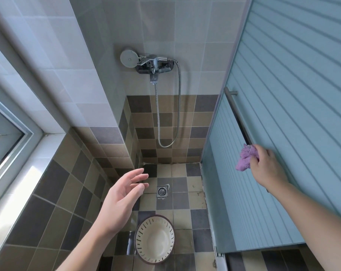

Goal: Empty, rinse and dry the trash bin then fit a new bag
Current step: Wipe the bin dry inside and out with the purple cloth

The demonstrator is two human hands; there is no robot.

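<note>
Looking down into a tiled shower stall. Trash bin standing upright on the floor at 6 o'clock, cream inside with dark slots round its wall, nothing in it. Left hand held out above the floor at 7 o'clock, its grip open wide, fingers straight and spread, holding nothing, apart from the bin. Right hand at 3 o'clock, its grip closed round a scrunched purple cloth, just beside the bottom end of the door handle on the blue sliding door. Floor drain in the middle. Tap and round shower head up at 12 o'clock, hose hanging below.
</note>
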